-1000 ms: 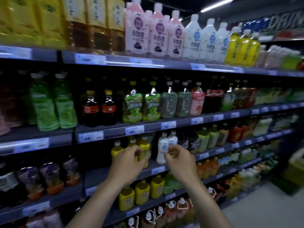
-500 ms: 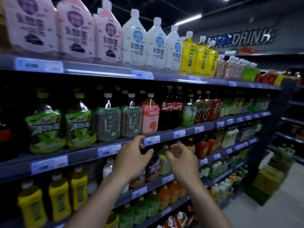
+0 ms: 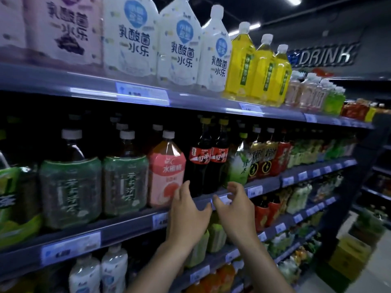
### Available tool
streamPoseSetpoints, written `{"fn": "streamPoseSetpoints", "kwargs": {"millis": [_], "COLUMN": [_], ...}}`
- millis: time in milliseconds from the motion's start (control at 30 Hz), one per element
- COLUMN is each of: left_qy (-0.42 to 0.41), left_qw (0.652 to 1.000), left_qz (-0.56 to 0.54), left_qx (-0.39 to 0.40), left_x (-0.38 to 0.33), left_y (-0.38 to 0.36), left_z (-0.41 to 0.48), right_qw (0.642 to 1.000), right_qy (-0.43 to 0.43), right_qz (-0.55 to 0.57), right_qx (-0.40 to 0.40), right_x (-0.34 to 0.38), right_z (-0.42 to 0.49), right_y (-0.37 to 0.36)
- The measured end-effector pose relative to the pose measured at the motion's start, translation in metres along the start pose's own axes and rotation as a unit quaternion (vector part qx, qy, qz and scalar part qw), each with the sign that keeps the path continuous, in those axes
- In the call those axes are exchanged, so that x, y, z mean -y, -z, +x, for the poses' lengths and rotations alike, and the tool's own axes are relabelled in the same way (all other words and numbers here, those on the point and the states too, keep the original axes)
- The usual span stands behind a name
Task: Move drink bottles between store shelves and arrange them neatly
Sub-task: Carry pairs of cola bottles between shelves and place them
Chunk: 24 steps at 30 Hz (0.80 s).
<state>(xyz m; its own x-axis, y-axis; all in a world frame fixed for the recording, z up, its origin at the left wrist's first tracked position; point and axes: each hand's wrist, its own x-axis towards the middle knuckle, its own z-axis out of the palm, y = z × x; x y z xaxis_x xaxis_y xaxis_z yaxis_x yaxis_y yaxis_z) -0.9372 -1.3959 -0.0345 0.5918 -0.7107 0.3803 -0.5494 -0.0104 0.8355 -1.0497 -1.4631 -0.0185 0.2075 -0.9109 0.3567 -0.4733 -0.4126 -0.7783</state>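
Bottles upright on the second shelf, long axes vertical, caps up, labels facing the aisle. Pink-labelled bottle just left of two dark cola bottles bearing red labels with white script; pink label printed with white Chinese characters, not fully legible. Two green-labelled tea bottles further left, vertical Chinese writing on each. Green bottle and lightning-bolt labelled bottles to the right of the cola.

Left hand raised before the shelf edge, fingers spread and loosely curled, fingertips overlapping the lower corner of the pink-labelled bottle; contact not determinable. Nothing held. Right hand beside it, also empty, fingers parted and bent, thumb and forefinger at a price tag on the shelf rail; whether pinching it, cannot tell. Both forearms bare, rising from the lower frame.

Top shelf: white pouch-shaped bottles marked "乳酸菌小乐", pink versions at left, yellow bottles at right. "DRINK" sign on the far wall.
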Motion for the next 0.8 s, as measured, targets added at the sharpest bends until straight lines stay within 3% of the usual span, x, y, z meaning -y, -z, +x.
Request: {"fn": "streamPoseSetpoints", "kwargs": {"millis": [267, 467, 800], "left_qy": [0.008, 0.022, 0.063], "left_qw": [0.995, 0.978, 0.955], "left_qz": [0.078, 0.152, 0.145], "left_qx": [-0.062, -0.141, -0.249], "left_x": [-0.002, -0.011, -0.016], "left_y": [-0.043, -0.070, -0.085], "left_z": [0.021, 0.032, 0.060], "right_qw": [0.998, 0.990, 0.967], "right_qy": [0.033, 0.089, 0.127], "right_qz": [0.047, 0.096, 0.179], "right_qx": [-0.011, 0.044, 0.129], "right_x": [-0.023, -0.031, -0.043], "right_z": [0.054, 0.090, 0.126], "right_y": [-0.016, -0.016, -0.018]}}
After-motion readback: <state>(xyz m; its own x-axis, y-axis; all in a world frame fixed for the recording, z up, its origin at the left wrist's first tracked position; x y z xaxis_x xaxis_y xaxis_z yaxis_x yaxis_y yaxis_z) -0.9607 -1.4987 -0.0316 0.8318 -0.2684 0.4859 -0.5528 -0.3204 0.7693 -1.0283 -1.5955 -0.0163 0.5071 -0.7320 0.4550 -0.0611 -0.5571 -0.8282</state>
